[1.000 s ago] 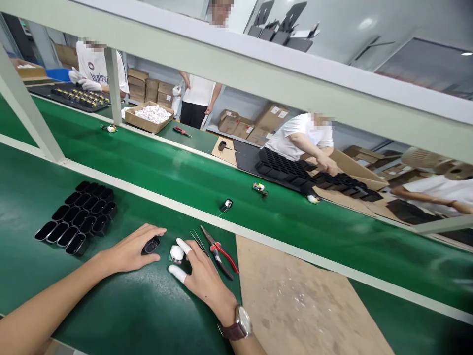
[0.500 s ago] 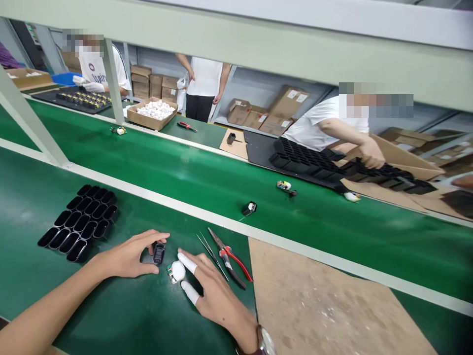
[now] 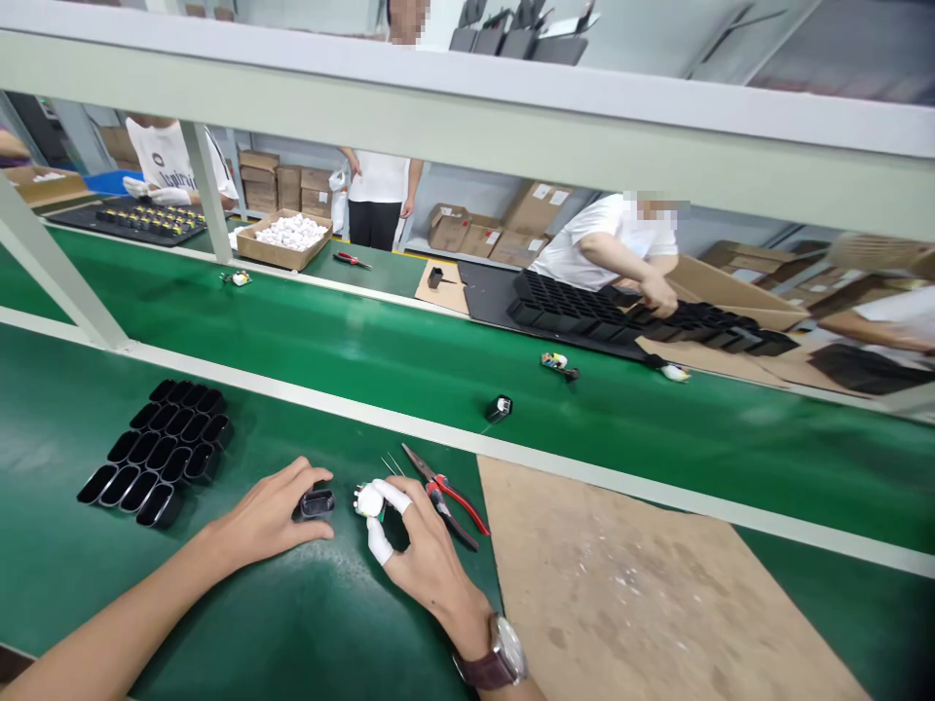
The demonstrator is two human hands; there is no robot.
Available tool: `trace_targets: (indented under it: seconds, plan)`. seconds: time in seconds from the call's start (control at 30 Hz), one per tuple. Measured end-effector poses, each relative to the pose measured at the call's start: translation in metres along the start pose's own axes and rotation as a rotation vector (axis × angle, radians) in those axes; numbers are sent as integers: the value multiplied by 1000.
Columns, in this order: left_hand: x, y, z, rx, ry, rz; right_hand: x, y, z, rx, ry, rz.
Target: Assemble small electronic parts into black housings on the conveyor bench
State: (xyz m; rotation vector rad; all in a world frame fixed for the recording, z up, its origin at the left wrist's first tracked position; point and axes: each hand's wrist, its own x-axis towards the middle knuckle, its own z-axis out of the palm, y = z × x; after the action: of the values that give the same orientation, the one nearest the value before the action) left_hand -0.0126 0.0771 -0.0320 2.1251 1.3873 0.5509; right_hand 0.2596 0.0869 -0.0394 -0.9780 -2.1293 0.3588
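Observation:
My left hand (image 3: 267, 516) pinches a small black plastic shell (image 3: 317, 503) between thumb and forefinger, just above the green mat. Right beside it, my right hand (image 3: 424, 550), with white finger cots on thumb and forefinger, grips a small white part with coloured bits (image 3: 367, 500). The shell and the white part sit close together, almost touching. A brown-strapped watch is on my right wrist.
A black tray of oval cells (image 3: 162, 453) lies left of my hands. Red-handled pliers (image 3: 447, 496) and thin tweezers (image 3: 392, 464) lie just right. A cardboard sheet (image 3: 635, 594) covers the bench at right. Small parts (image 3: 500, 409) ride the conveyor belt; other people work across it.
My left hand turned the black shell from upright to lying with its opening up. My right hand closed on the white part and brought it closer to the shell.

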Motion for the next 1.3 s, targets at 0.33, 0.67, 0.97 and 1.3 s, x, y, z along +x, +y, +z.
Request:
trace_targets:
  seconds: [0.33, 0.67, 0.97, 1.3]
  plan:
    - [4, 4, 2, -146, -38, 101, -6, -13, 3, 34, 88, -31]
    - [6, 6, 14, -26, 151, 250, -14, -22, 2, -159, 80, -182]
    - [6, 4, 17, -3, 133, 249, -13, -26, 0, -215, 13, -146]
    - [7, 7, 18, 34, 101, 262, -11, -28, 1, -239, -30, -116]
